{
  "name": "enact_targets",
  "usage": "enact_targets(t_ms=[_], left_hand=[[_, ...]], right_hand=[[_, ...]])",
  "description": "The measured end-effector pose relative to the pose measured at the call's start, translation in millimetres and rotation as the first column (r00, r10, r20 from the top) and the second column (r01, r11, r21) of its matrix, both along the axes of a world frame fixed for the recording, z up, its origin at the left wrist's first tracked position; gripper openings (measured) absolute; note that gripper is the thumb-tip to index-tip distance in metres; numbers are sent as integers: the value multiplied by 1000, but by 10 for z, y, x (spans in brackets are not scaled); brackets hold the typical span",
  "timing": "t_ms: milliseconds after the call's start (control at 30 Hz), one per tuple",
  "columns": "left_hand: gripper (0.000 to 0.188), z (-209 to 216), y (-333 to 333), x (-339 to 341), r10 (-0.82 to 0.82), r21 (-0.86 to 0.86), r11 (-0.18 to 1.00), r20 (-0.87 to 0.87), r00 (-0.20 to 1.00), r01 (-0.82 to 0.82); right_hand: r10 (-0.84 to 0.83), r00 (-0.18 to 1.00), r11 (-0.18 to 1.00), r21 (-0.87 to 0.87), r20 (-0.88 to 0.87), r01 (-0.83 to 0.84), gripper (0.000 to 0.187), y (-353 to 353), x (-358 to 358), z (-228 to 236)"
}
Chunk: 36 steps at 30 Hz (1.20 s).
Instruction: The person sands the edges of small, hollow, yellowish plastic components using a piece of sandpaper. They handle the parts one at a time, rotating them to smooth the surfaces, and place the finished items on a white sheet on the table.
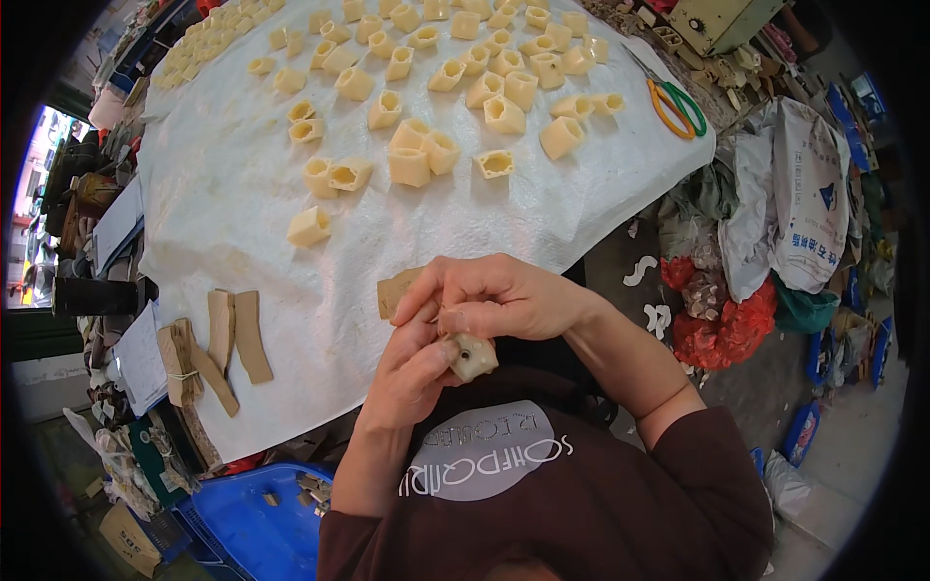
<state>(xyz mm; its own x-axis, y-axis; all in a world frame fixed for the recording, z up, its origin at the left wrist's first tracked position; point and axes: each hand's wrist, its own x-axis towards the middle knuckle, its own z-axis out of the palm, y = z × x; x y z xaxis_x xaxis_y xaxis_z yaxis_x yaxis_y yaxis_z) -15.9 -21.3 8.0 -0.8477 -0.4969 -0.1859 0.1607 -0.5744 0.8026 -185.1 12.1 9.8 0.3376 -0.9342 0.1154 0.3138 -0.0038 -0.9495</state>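
Note:
Close to my chest, at the table's near edge, my left hand point(412, 360) grips a small cream-coloured block point(474, 358) with a dark round hole in its face. Over it is my right hand point(489, 295), its thumb and fingers pinched together against the left fingers. Whatever that pinch may hold is hidden. A piece of brown cardboard point(394, 290) shows beside the fingertips; I cannot tell whether it lies on the cloth or is touched. Farther off, several pale yellow hollow blocks point(409, 167) stand and lie on the white cloth point(291, 281).
Brown cardboard strips point(254, 337) lie at the cloth's left, some bundled. Orange-and-green-handled scissors point(678, 107) rest at its far right corner. A blue plastic tub point(262, 513) is below left. White sacks point(809, 194) and a red plastic bag point(727, 329) crowd the right side.

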Motion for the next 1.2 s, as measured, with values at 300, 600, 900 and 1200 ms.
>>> enact_targets(t_ms=[300,600,900,1200], left_hand=[[45,70,-57,-59,99,-17,995,57,993,-99],[38,54,-1,-28,91,-89,992,72,993,-84],[37,7,-27,-81,154,-101,984,64,986,-147],[36,29,51,-93,215,60,974,67,974,-219]], right_hand=[[-219,890,946,309,401,94,17,106,177,0],[-323,921,945,19,218,327,16,196,347,-222],[-256,885,964,168,389,205,36,187,288,-99],[-373,927,913,-162,44,375,36,127,308,-184]])
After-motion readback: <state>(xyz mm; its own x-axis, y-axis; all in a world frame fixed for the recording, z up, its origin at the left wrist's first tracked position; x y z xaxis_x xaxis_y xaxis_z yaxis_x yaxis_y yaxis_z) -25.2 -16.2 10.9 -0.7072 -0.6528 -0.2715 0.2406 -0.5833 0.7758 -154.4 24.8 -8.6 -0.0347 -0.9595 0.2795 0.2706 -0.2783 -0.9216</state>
